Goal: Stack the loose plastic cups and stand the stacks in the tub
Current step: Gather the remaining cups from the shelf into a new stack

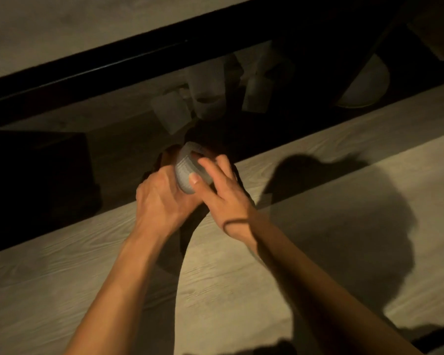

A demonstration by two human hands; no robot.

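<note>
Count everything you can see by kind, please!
Hands: 2, left hand and right hand, both holding the cup stack
Cup stacks: 1
Loose cups: 3 clear enough to count in the dark
White dish: 1
Total: 7

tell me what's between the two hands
A stack of plastic cups, tipped on its side: the left hand grips it and the right hand pinches its near end. The head view shows this.

Dim light; pale wood-grain counter (62, 278), dark recess (36, 175).
</note>
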